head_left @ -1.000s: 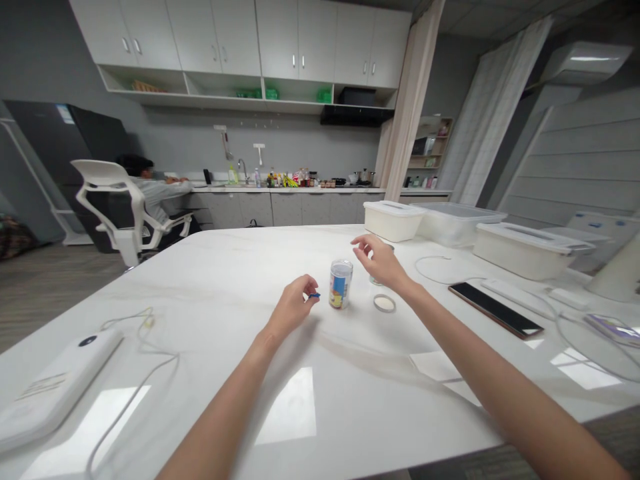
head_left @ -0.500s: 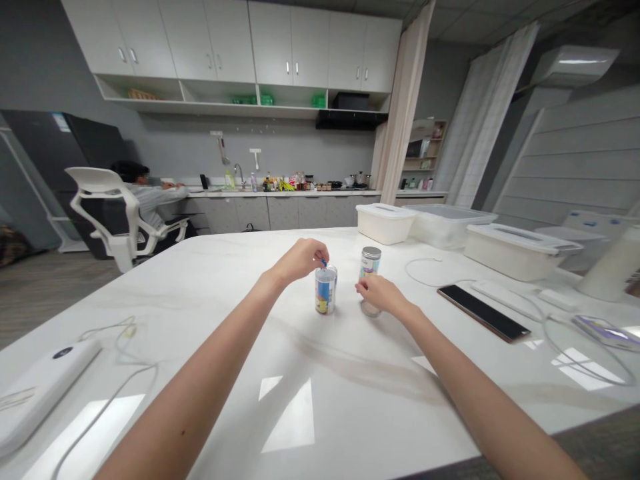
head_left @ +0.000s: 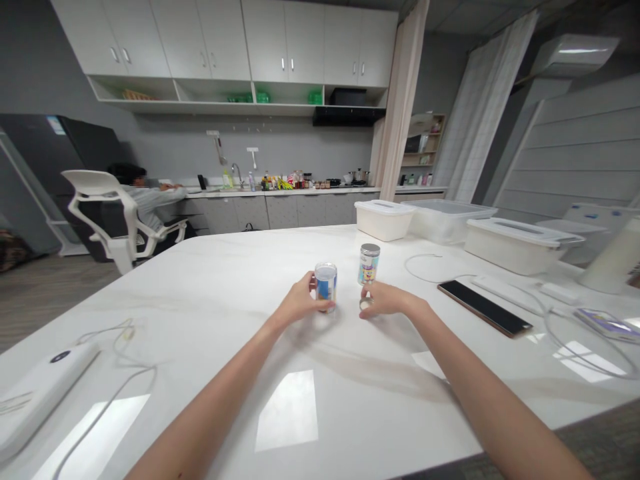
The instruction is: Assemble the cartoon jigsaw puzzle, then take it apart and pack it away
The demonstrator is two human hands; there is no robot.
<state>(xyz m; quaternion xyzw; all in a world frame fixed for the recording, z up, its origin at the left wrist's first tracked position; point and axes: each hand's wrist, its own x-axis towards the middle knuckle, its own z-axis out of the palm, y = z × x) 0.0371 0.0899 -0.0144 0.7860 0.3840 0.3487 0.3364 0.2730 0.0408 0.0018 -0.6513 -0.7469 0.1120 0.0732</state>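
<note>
My left hand [head_left: 299, 299] is closed round a small clear jar [head_left: 327, 285] with a blue, white and yellow label, standing upright on the table. Its top has no lid on it. To the right, my right hand [head_left: 386, 298] has its fingers on a round silver lid [head_left: 367, 304] at the tabletop, partly hidden by the fingers. Just behind that hand stands a second jar [head_left: 369, 265] with a silver lid on and a colourful cartoon label. Neither hand is on this second jar.
Farther back on the white table [head_left: 240, 280] are lidded white bins [head_left: 384, 221] and a translucent bin [head_left: 445, 223]. A dark phone [head_left: 483, 308] and cables lie at right, a white power bank [head_left: 45, 387] at left. A person [head_left: 150, 200] sits beyond the table.
My left hand has come down from above the jar's mouth to grip its side; the small blue thing in its fingers no longer shows. My right hand has closed on the lid.
</note>
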